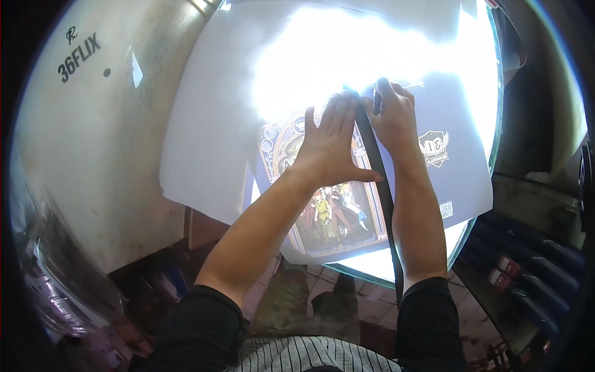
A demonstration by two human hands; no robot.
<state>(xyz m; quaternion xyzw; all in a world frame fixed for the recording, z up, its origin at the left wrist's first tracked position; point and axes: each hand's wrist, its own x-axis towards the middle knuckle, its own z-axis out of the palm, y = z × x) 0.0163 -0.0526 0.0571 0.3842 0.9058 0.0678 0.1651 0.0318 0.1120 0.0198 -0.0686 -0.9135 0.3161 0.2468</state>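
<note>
My left hand lies flat with fingers stretched out on a printed sheet with cartoon figures and an ornate border. Its thumb reaches the edge of a long dark straight strip, which looks like a ruler and runs from the fingertips down toward my body. Just right of the strip's far end, my right hand is closed around a slim dark pen-like tool. Strong glare hides the tool's tip, so its exact kind cannot be made out. The sheet's dark blue part bears a winged crest.
A brightly lit glass tabletop with a greenish edge lies under the paper. More white paper spreads to the left. A pale panel stands at far left, above clear plastic wrapping. Dark wrapped rolls lie at right.
</note>
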